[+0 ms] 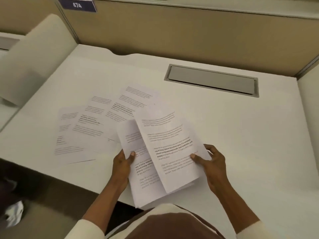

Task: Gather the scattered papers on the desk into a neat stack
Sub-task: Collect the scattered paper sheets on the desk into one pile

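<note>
**White sheets half gathered on a pale desk**

Paper fills both hands. The left hand (121,167) pinches the left edge of a held bundle (148,180), thumb on top and fingers beneath; the right hand (211,163) pinches a top sheet (170,149) by its right edge, thumb pressed on the print. That sheet sits skewed over the bundle, which hangs over the near edge of the desk (241,135).

Beyond and left of the bundle, three or so loose papers (96,121) lie fanned and overlapping flat on the desk. All carry printed paragraphs with some bold lines; the blur makes the words unreadable.

Past the bundle on the right, a grey cable hatch (211,80) is set into the matte white top, its flap showing a dark slit. Tan partition panels (172,31) wall the back and sides. A dark sign (77,5) at the upper left seems to read "474". A cream chair back (36,56) stands far left of the bundle.
</note>
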`<state>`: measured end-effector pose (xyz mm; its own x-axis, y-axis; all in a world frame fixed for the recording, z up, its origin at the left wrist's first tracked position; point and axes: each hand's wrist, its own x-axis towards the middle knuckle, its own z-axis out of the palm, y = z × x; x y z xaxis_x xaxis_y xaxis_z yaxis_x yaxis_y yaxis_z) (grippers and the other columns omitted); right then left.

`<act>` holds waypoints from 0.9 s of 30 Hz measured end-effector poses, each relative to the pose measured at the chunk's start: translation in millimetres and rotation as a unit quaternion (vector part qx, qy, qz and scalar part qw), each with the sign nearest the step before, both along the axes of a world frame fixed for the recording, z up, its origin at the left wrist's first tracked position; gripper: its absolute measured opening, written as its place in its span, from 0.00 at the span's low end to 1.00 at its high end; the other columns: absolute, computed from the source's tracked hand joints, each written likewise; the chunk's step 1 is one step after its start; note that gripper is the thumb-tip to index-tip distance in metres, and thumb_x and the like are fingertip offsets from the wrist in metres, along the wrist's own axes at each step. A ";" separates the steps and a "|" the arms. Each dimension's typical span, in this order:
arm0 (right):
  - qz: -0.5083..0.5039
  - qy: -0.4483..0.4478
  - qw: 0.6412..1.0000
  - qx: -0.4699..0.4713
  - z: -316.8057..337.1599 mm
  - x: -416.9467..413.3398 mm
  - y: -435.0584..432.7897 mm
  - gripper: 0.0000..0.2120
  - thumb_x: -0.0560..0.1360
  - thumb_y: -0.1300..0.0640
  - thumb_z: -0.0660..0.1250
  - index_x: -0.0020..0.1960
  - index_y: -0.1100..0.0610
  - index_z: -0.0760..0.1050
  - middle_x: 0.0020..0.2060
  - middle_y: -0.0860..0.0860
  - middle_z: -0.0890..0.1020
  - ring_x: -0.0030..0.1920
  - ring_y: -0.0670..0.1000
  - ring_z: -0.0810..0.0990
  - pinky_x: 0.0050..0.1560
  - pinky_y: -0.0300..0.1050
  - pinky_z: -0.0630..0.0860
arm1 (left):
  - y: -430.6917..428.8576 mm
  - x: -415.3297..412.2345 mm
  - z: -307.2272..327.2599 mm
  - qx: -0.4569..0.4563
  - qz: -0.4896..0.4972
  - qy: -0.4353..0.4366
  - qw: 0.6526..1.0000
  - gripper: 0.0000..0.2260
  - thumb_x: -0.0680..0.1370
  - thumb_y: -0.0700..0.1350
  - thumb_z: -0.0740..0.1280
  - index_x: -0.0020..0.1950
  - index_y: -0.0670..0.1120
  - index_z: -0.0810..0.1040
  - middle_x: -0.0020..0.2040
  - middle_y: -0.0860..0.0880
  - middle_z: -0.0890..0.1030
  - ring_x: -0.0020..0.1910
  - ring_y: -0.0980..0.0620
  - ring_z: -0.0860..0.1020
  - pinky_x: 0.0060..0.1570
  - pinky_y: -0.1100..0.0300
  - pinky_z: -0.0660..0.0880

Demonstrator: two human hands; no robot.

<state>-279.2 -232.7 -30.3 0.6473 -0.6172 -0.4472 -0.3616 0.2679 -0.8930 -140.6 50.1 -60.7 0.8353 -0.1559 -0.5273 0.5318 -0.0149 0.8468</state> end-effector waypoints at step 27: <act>0.265 0.181 0.942 -0.100 28.8 129.1 158.8 0.35 0.70 0.66 0.82 0.71 0.51 0.72 0.63 0.49 0.84 0.62 0.56 0.83 0.66 0.59 0.83 | 111.9 119.2 26.3 -0.015 -0.056 0.010 0.998 0.27 0.82 0.73 0.57 0.70 0.61 0.83 0.62 0.54 0.90 0.61 0.50 0.88 0.59 0.51 0.85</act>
<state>-150.1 -73.9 -1.5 0.7155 -0.3447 -0.6076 -0.6879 -0.1963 -0.6987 -21.4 162.1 -34.4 0.8010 -0.2632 -0.5377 0.5453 -0.0500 0.8368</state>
